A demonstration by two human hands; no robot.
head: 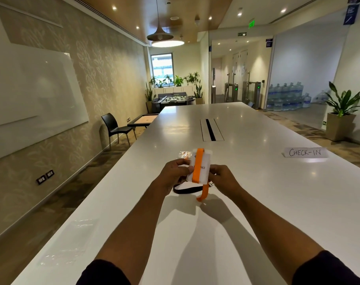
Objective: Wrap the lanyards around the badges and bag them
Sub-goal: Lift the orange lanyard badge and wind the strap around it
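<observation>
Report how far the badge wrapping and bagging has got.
Done, it seems: a clear bag holding something orange lies on the white table beyond the hands. In hand: the left hand and right hand hold a white badge card with an orange lanyard strap run over it, its tail hanging loose. Left: finish wrapping, bag it in the empty clear bags, then the black lanyard.

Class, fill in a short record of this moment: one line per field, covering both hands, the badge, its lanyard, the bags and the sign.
left hand: grips the badge's left edge
right hand: holds the badge's right edge
badge: white, held upright above the table
orange lanyard: runs lengthwise over the badge face, tail hanging below
black lanyard: lies on the table under the hands
bagged badge: behind the hands
empty clear bags: near left table edge
CHECK-IN sign: at right
</observation>
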